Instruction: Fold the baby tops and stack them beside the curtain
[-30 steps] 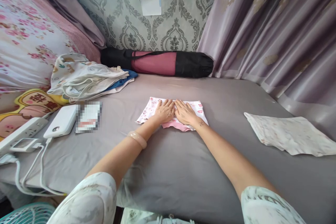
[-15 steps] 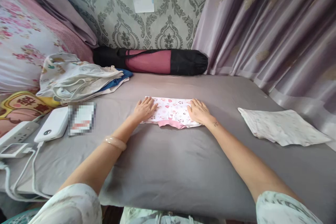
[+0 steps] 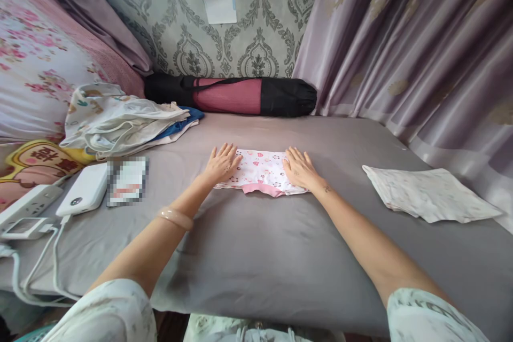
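Note:
A small folded white garment [image 3: 260, 171] with a pink print and a pink hem lies flat on the grey bed sheet [image 3: 256, 256] in the middle of the view. My left hand [image 3: 221, 163] rests palm down on its left end, fingers spread. Palm down on the garment's right end lies my right hand [image 3: 298, 168], fingers apart too. Neither hand grips anything. A pale bangle sits on my left wrist.
A folded pale cloth [image 3: 428, 193] lies at the right. A pile of clothes [image 3: 124, 117] sits at the back left, a rolled mat in a black bag [image 3: 232, 95] against the wall. A white power bank [image 3: 82, 195], power strip [image 3: 26, 206] and cables lie at the left edge.
My hands slid apart from the garment's middle to its two ends, flattening it. The view shifted slightly.

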A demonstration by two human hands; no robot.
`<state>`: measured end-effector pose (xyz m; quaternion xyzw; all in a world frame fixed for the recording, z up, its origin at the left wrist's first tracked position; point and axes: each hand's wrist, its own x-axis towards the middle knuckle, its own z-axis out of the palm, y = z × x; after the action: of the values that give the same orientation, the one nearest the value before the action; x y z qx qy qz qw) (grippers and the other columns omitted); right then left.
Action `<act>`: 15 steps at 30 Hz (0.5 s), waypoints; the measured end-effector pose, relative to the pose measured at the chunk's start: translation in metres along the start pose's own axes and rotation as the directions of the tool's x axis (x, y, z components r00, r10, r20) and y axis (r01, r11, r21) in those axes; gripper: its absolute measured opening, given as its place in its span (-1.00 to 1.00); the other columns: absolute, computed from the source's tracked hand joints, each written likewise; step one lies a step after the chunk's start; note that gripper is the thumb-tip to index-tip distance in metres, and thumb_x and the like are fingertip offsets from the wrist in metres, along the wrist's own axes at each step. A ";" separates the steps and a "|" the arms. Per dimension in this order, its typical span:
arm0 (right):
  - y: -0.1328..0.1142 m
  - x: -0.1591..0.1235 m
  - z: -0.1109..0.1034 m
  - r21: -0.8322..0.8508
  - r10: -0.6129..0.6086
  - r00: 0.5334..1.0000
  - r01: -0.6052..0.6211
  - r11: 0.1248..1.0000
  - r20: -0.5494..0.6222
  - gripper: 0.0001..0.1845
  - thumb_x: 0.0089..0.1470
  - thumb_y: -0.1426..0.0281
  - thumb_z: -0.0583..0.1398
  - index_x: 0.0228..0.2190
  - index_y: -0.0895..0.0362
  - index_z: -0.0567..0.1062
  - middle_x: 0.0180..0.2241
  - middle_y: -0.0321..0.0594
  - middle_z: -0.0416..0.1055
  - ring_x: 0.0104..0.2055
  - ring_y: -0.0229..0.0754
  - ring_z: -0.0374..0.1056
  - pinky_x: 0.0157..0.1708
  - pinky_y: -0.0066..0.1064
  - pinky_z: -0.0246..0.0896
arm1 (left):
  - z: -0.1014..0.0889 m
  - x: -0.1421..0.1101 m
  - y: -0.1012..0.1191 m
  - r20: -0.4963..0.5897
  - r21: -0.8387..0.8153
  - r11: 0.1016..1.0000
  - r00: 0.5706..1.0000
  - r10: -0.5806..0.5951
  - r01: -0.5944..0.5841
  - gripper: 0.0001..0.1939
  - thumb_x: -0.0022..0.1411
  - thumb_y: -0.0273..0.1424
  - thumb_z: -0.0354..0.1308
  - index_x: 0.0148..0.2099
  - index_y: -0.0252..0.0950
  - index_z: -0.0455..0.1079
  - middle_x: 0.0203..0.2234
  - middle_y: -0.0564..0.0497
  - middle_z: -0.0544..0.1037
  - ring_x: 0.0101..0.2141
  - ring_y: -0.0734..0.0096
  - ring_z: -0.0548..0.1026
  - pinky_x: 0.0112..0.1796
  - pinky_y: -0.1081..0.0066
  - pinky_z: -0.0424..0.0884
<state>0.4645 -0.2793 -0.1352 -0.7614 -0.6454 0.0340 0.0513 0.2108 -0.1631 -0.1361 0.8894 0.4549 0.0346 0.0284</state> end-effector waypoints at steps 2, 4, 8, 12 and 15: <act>-0.003 0.002 0.005 -0.004 0.033 0.999 -0.033 0.999 0.027 -0.31 0.30 0.20 -0.26 0.29 0.35 0.07 0.35 0.03 -0.11 0.39 0.00 -0.22 0.32 -0.08 -0.32 | 0.004 0.000 0.000 0.054 -0.007 1.000 0.998 -0.012 0.012 -0.39 0.42 -0.14 -0.40 0.37 -0.31 -0.02 0.35 -0.15 0.03 0.34 0.17 -0.08 0.25 0.00 -0.11; -0.003 0.003 0.011 -0.008 0.053 0.998 -0.053 0.999 0.038 -0.31 0.30 0.20 -0.25 0.28 0.35 0.08 0.35 0.04 -0.08 0.38 0.03 -0.19 0.31 -0.09 -0.26 | 0.009 0.000 -0.003 0.090 -0.010 1.000 0.996 -0.025 0.026 -0.40 0.43 -0.14 -0.41 0.37 -0.27 -0.03 0.35 -0.15 0.03 0.34 0.18 -0.08 0.24 -0.01 -0.08; 0.000 0.004 0.014 -0.021 0.056 0.998 -0.055 0.998 0.042 -0.32 0.30 0.20 -0.24 0.28 0.34 0.08 0.35 0.04 -0.09 0.38 0.02 -0.19 0.31 -0.10 -0.27 | 0.009 0.000 -0.006 0.108 -0.023 0.999 0.994 -0.022 0.025 -0.41 0.42 -0.13 -0.42 0.36 -0.27 -0.03 0.35 -0.15 0.02 0.35 0.19 -0.10 0.24 -0.04 -0.11; -0.006 0.004 0.004 -0.015 0.047 0.997 -0.046 0.999 0.063 -0.33 0.31 0.19 -0.24 0.28 0.32 0.09 0.35 0.04 -0.09 0.38 0.04 -0.19 0.31 0.02 -0.38 | 0.002 0.003 0.000 0.094 -0.025 0.999 0.995 -0.021 0.024 -0.39 0.42 -0.14 -0.39 0.35 -0.33 0.02 0.35 -0.17 0.03 0.34 0.14 -0.09 0.24 -0.07 -0.14; -0.017 0.004 -0.001 0.000 0.032 0.999 -0.032 0.999 0.018 -0.32 0.31 0.19 -0.26 0.28 0.32 0.10 0.35 0.04 -0.10 0.38 0.01 -0.21 0.31 0.02 -0.40 | 0.001 0.004 0.010 0.032 -0.024 1.000 0.999 0.018 -0.017 -0.40 0.41 -0.14 -0.38 0.35 -0.33 0.03 0.35 -0.15 0.04 0.34 0.17 -0.10 0.27 -0.01 -0.17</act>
<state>0.4486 -0.2722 -0.1321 -0.7712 -0.6336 0.0417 0.0450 0.2209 -0.1655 -0.1366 0.8934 0.4460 0.0260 0.0462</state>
